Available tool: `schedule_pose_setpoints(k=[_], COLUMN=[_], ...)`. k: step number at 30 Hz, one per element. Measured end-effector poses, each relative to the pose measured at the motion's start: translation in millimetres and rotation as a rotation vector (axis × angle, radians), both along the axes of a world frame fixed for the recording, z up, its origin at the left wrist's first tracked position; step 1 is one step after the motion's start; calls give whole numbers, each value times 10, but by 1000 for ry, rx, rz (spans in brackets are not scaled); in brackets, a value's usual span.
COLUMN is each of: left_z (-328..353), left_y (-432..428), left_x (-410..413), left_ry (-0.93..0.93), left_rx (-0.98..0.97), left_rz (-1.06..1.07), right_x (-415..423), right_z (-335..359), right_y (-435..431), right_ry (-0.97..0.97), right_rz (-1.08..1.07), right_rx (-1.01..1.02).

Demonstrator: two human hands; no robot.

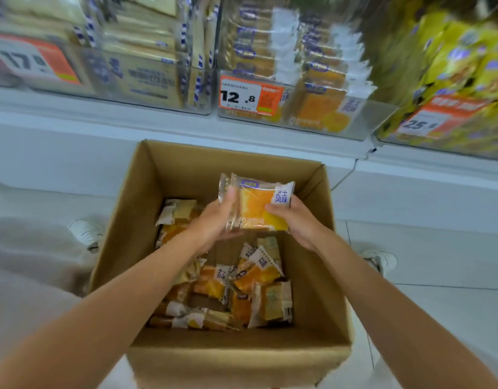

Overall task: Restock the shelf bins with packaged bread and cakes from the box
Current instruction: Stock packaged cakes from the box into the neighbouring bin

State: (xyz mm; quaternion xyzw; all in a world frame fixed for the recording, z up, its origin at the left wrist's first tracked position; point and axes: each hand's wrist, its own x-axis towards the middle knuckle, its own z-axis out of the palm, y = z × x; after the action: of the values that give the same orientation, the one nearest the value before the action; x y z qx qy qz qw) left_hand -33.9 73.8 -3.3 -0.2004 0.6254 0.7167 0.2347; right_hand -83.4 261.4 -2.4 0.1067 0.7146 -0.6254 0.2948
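- White shelving (101, 122) with clear shelf bins (306, 127) and orange price tags (250, 96) runs across the background, above a pale floor.
- Left hand (217, 220) grips the left edge of a small stack of orange cake packets (256, 203).
- Right hand (295, 220) closes on the stack's right lower corner, thumb on top.
- Held packets hover above the open cardboard box (236, 357).
- More loose packets (242, 290) lie scattered on the box bottom.
- Middle bin holds matching orange packets.
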Motion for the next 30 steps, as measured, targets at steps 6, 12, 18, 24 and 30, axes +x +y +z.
schedule_pose_setpoints(k=[6,12,18,24,30], left_z=[668,1290,1793,2028,1989], left_y=[26,153,278,386,448], left_x=[-260,-665,-1114,-1689,-2321], left_ry=[198,418,569,769,1036], left_rx=[-95,-161,-135,-365,-1130], left_rz=[-170,-417,-548,-472,-628], right_x=[4,-265,-497,-813,-1156], right_z=[783,1794,2302,2615,2654], right_y=[134,289,409,593,805], right_ry=[353,665,636,714,802], right_rz=[109,515,450,211,-87], right_rx=[313,633,676,859,981])
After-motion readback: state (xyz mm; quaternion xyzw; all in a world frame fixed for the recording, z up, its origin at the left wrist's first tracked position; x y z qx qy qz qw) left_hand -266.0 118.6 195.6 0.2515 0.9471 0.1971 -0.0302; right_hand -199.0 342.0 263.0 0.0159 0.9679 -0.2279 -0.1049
